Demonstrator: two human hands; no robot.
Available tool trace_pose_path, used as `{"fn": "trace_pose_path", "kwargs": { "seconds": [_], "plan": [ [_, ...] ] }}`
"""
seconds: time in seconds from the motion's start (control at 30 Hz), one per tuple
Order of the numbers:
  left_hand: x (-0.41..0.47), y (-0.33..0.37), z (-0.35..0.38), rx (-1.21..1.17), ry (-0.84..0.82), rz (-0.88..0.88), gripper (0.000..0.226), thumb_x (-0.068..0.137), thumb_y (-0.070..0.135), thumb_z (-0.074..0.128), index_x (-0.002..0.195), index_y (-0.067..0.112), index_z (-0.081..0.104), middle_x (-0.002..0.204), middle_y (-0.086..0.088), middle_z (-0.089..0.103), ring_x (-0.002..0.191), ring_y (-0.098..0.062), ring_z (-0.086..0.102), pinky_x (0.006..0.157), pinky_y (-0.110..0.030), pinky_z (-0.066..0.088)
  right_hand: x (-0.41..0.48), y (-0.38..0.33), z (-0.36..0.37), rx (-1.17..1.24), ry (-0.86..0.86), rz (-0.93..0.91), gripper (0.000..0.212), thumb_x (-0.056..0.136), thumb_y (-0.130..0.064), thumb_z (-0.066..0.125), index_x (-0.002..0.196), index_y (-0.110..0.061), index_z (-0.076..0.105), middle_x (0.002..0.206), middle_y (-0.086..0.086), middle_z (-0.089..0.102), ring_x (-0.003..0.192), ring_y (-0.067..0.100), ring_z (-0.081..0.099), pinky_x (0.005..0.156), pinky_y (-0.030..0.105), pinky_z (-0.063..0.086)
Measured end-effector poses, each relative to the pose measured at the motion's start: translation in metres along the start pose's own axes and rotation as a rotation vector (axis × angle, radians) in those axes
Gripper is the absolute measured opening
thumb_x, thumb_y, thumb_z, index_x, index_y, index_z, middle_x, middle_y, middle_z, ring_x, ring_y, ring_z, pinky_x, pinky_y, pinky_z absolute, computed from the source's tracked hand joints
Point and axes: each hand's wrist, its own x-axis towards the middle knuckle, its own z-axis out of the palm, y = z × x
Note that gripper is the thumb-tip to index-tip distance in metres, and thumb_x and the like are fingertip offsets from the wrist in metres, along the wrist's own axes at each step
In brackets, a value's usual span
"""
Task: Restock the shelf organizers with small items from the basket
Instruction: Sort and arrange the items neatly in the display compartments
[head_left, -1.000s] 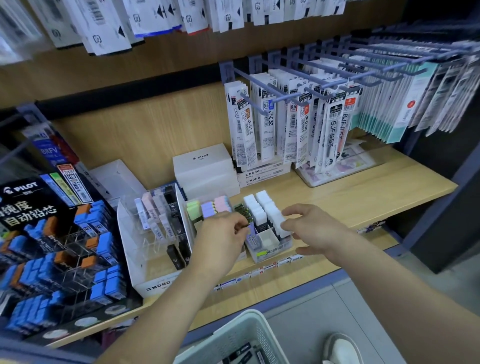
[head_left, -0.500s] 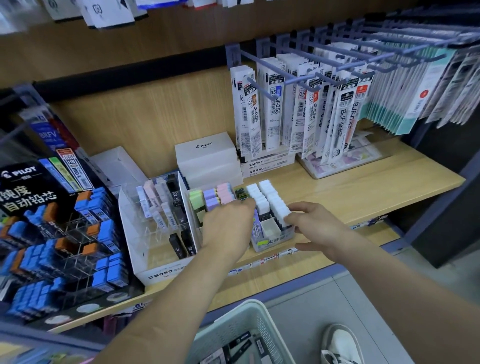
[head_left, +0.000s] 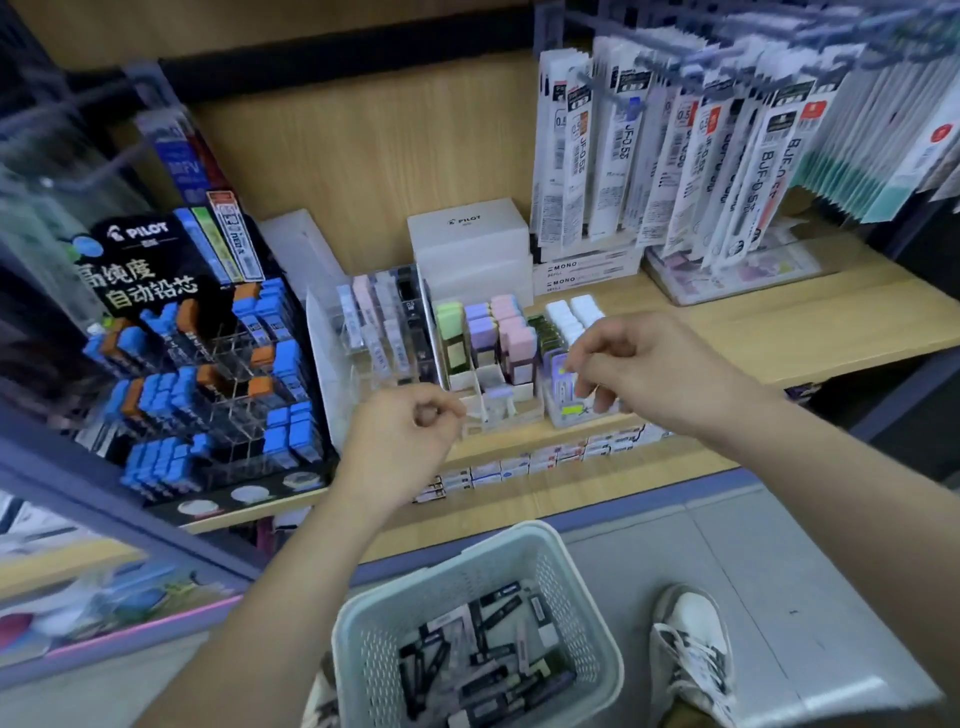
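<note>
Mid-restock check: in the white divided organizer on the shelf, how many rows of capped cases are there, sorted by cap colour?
Green row: 1
Purple row: 1
Pink row: 1
Total in the white organizer: 3 rows

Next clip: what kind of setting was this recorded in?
Most likely a stationery shop aisle. Packaged pen refills hang on pegs, a Pilot pencil-lead display stands on the wooden shelf, and price labels line its front edge.
</note>
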Motion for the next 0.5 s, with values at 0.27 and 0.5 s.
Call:
{"fn": "trace_pose_path", "kwargs": {
  "seconds": [0.27,0.5],
  "plan": [
    [-0.071,-0.149,0.052,0.063,-0.48,-0.417,0.023,0.091,0.006,0.055,0.077,0.019,0.068,0.069,0.004,0.063,0.057,-0.011,0.056,0.058,-0.024,0.048,-0.024,0.083,0.13,-0.303,-0.576,0.231,0.015,0.095,-0.014,0.053,0.094,-0.01,0.067,0.085,0.001,0.064,0.075,0.019,0.061,0.072,0.033,0.052],
    [-0.116,-0.241,0.137,0.207,-0.653,-0.598,0.022,0.093,0.014,0.046,0.071,0.014,0.051,0.071,-0.011,0.047,0.07,-0.031,0.05,0.06,-0.03,0.031,-0.039,0.201,0.224,0.113,-0.318,0.926,0.008,0.096,-0.02,0.051,0.097,-0.017,0.059,0.087,0.009,0.05,0.071,0.021,0.047,0.057,0.029,0.045]
  ]
}}
